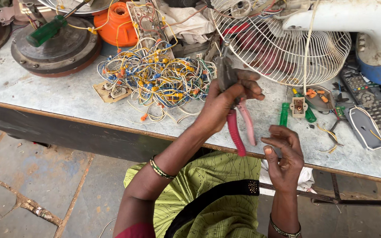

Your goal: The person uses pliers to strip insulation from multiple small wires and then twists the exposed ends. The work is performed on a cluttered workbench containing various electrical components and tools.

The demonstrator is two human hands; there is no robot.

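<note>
Clenched around the red-and-pink-handled metal pliers [237, 115], the left hand [225, 103] holds them nose-up above the speckled grey worktable [45, 94]. Just beside the handles, the right hand [284, 156] curls loosely; whether it holds anything is unclear. Beyond lie a tangle of multicoloured wires [157, 77] and a white wire fan guard [283, 44].

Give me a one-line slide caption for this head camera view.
Left hand grips red-handled pliers beside the right hand, above a workbench with tangled wires and a fan guard.
</note>
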